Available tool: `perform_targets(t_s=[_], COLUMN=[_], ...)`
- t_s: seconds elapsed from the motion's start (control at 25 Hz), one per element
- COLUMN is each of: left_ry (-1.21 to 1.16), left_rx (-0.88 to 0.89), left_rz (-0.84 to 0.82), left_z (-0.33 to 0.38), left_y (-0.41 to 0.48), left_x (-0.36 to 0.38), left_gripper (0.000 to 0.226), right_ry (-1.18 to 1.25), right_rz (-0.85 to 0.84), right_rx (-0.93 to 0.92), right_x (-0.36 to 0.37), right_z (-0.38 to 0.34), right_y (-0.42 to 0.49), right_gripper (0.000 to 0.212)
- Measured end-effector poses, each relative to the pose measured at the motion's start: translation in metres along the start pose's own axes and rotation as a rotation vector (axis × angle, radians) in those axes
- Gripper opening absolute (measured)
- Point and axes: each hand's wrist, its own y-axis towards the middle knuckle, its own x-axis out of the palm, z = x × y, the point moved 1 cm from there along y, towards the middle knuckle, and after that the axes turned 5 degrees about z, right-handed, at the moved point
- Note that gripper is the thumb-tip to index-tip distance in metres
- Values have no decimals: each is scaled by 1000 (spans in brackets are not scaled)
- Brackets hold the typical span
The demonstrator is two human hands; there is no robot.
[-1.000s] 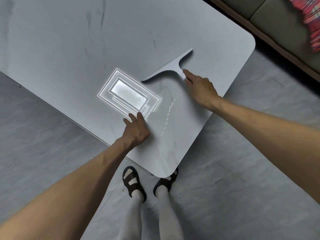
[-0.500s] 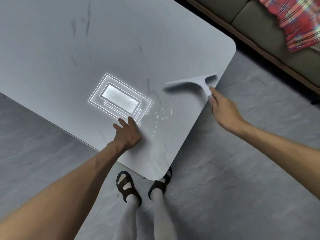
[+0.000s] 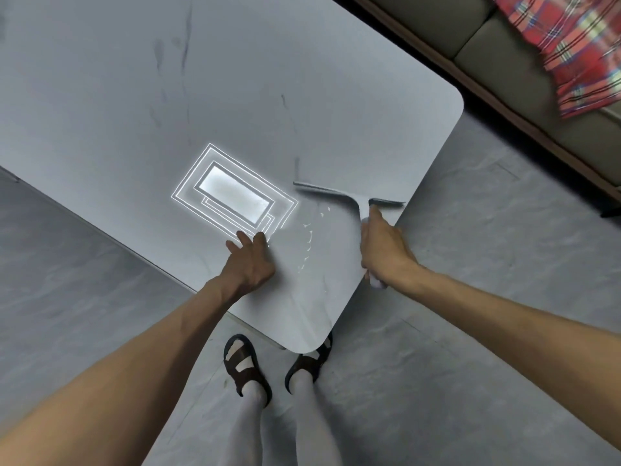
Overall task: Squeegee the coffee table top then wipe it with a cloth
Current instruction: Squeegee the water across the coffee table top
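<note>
A glossy grey coffee table (image 3: 235, 95) fills the upper left, its rounded near corner just above my feet. My right hand (image 3: 384, 252) grips the handle of a pale grey squeegee (image 3: 339, 193), whose blade lies across the top near the right edge. My left hand (image 3: 250, 260) rests on the table near the front edge with fingers spread flat. A curved trail of water droplets (image 3: 307, 242) glints between my hands. No cloth is in view.
A ceiling lamp's bright rectangular reflection (image 3: 233, 193) shines on the table beside my left hand. A sofa (image 3: 524, 58) with a red plaid fabric (image 3: 584, 42) stands at the upper right. My sandalled feet (image 3: 247, 368) stand on the grey tiled floor.
My right hand has pulled the squeegee towards me along the right edge, turning its blade crosswise. A trail of droplets is left behind. My left hand has stayed in place.
</note>
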Motion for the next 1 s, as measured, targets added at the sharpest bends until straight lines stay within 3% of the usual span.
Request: perform_targets(t_s=[0.08, 0.16, 0.24, 0.36, 0.52, 0.72, 0.8, 0.88, 1.0], left_ry=[-54, -113, -145, -189, -200, -125, -90, -43, 59], left_rx=[39, 36, 2, -32, 11, 56, 45, 33, 56], left_rz=[11, 125, 237, 268, 217, 135, 72, 34, 27], left_z=[-10, -22, -37, -53, -54, -33, -22, -14, -10], left_y=[-2, -4, -6, -16, -22, -23, -22, -19, -18], left_x=[-6, -15, -21, -19, -9, 3, 7, 8, 8], left_gripper=[45, 34, 39, 54, 60, 60, 59, 58, 56], right_ry=[-53, 54, 7, -77, -379, -558, -555, -493, -209], right_rz=[93, 188, 215, 189, 164, 16, -2, 82, 251], right_rx=[-86, -122, -180, -270, -470, -472, -469, -484, -275], right_x=[-4, -4, 11, 39, 56, 18, -2, -22, -49], right_z=[-35, -81, -115, -129, -88, 21, 38, 37, 21], right_y=[33, 74, 104, 122, 103, 28, 9, 19, 62], right_gripper=[18, 29, 39, 50, 45, 44, 42, 38, 26])
